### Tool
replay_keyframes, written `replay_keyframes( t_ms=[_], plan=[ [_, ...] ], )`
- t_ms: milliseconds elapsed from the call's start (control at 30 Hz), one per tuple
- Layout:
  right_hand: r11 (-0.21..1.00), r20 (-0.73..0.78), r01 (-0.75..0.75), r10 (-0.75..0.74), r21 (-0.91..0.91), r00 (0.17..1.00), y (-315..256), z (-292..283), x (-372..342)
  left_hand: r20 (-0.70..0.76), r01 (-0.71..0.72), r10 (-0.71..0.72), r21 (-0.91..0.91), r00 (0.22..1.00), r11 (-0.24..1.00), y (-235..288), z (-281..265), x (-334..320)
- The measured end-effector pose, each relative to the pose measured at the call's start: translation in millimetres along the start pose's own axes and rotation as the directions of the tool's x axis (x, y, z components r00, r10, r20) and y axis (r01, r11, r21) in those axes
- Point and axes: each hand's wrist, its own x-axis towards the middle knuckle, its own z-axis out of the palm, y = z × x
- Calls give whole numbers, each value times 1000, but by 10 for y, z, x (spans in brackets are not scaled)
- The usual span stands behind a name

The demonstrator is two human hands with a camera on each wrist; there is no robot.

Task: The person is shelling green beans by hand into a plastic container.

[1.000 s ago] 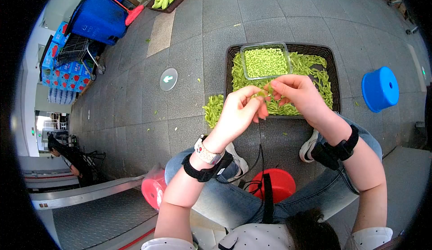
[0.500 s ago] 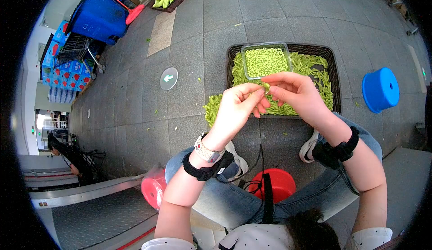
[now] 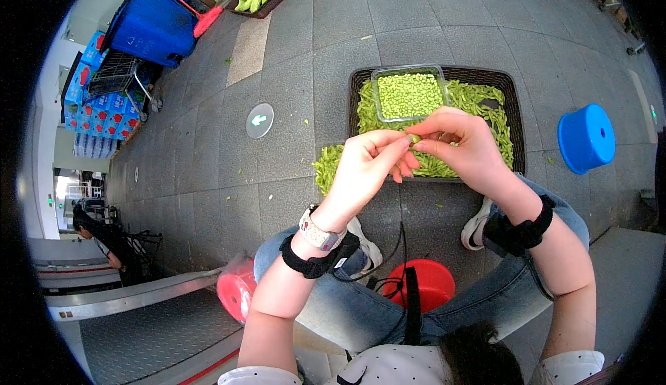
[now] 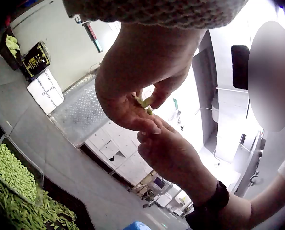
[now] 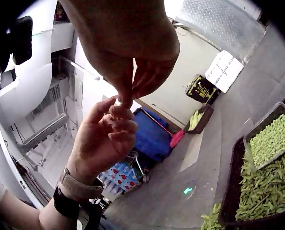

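Observation:
Both hands meet over the near edge of a dark basket (image 3: 519, 128). My left hand (image 3: 366, 166) pinches a green soybean pod (image 3: 415, 138) between thumb and forefinger. From the other side, my right hand (image 3: 470, 150) pinches the same pod with thumb and fingertips. Green bits of pod (image 4: 145, 102) show under the left fingers in the left wrist view. In the right wrist view the fingertips of both hands touch and mostly hide the pod. A clear plastic box (image 3: 377, 100) of shelled green beans (image 3: 409, 96) stands in the basket, among many unshelled pods (image 3: 479, 100).
A pile of pods (image 3: 329, 168) lies on the floor left of the basket. A blue bucket (image 3: 587, 138) stands at the right, a red basin (image 3: 429, 286) between the feet. Farther off are a blue bin (image 3: 149, 24), a shopping cart (image 3: 118, 76) and another person (image 3: 111, 246).
The right hand's fingertips have shifted and closed in on the pod beside the left fingertips. The left hand has barely moved, and the basket and box stay in place.

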Motion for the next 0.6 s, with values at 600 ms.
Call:
replay_keyframes(
  t_ms=[600],
  plan=[
    [927, -11, -112, 124, 358, 992, 28, 84, 2, -93, -33, 39, 66, 995, 997, -12, 68, 22]
  ],
)
